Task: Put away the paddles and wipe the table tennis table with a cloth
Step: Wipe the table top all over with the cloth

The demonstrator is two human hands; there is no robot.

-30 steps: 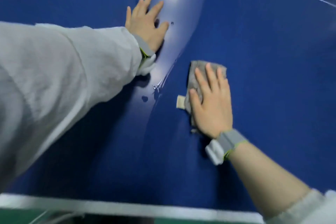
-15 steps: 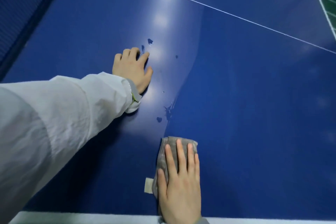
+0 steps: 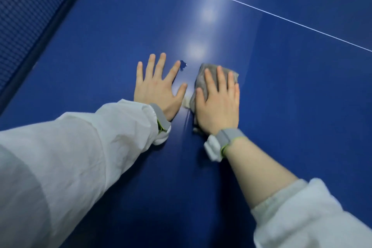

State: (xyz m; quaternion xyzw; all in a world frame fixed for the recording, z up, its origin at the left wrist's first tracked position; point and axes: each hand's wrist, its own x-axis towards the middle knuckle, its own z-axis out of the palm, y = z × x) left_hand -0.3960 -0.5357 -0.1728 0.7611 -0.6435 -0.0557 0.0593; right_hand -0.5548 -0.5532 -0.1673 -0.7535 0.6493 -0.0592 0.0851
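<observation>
The blue table tennis table (image 3: 291, 106) fills the view. My right hand (image 3: 218, 104) lies flat on a folded grey cloth (image 3: 202, 78) and presses it onto the surface; a pale tag sticks out at the cloth's left. My left hand (image 3: 156, 88) rests flat on the table just left of the cloth, fingers spread, holding nothing. A small water drop (image 3: 183, 64) sits between my left index fingertip and the cloth. No paddles are in view.
The dark blue net (image 3: 26, 12) runs along the upper left, with its dark band at the table. A thin white line (image 3: 261, 9) crosses the surface from the top middle to the right. Light reflections gleam beyond my hands.
My right hand has pushed the cloth away from the near white edge, up beside my left hand. The near edge has left the view and the net has come in.
</observation>
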